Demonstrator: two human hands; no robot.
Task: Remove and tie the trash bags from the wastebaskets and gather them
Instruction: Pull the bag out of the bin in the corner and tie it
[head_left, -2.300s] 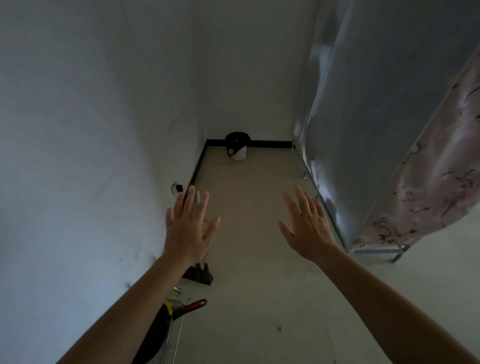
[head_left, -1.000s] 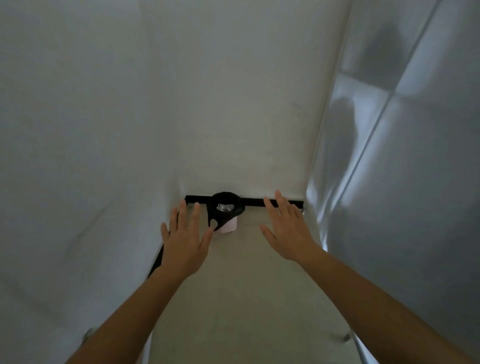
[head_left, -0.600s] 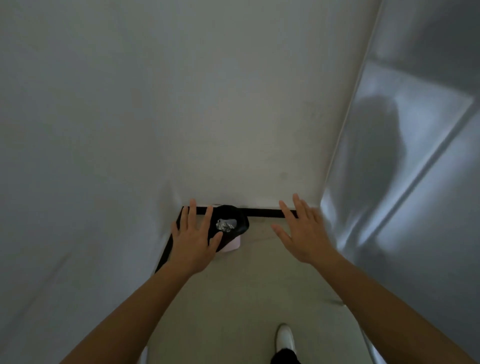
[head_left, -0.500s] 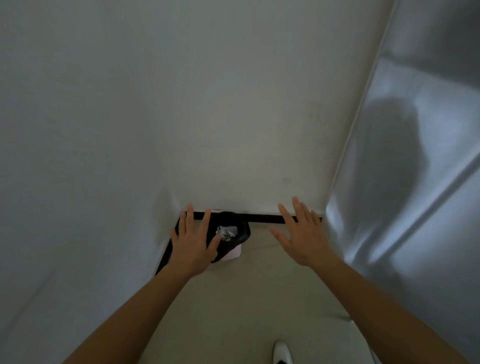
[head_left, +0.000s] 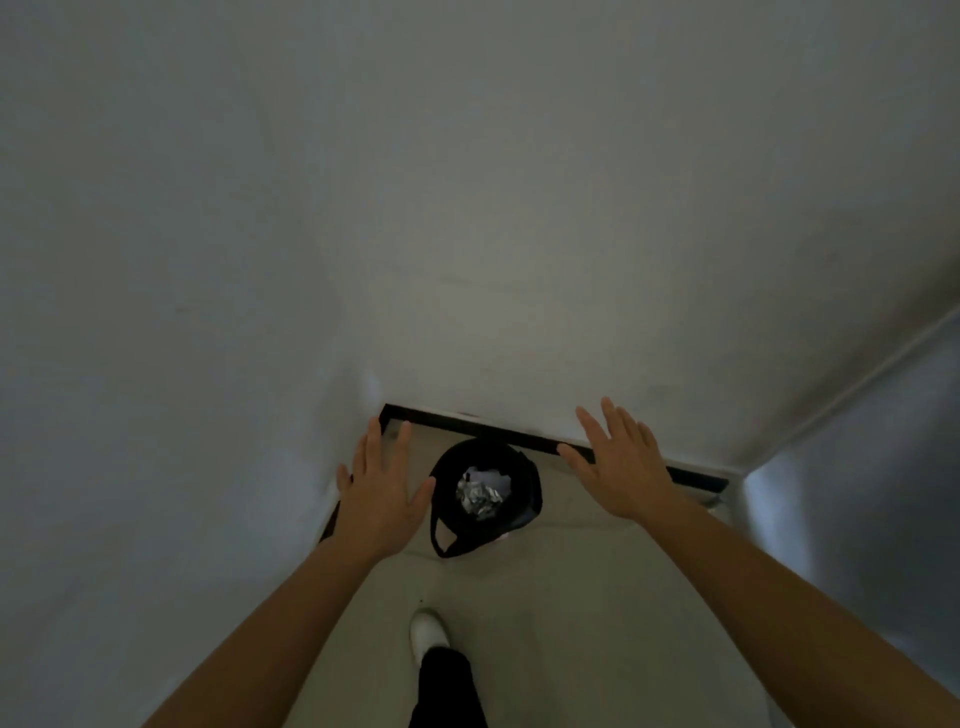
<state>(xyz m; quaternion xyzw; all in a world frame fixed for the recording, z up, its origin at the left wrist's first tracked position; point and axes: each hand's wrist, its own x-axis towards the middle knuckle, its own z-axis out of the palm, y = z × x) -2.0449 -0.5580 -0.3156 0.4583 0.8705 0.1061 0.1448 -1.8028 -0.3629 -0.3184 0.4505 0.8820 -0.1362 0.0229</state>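
In the corner of the floor (head_left: 571, 597) sits a bin with a black bag (head_left: 524, 512) and crumpled trash (head_left: 480, 493) inside. The left hand (head_left: 382, 504) and right hand (head_left: 623, 473) are flat, fingers straight, holding nothing, one on each side of it.

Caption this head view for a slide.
Open left hand and right hand flank the black trash bag holding crumpled foil.

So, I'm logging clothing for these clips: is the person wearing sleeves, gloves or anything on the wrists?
No. The left hand and right hand are bare, no gloves, rings or watch visible, and both forearms are uncovered to the frame edge.
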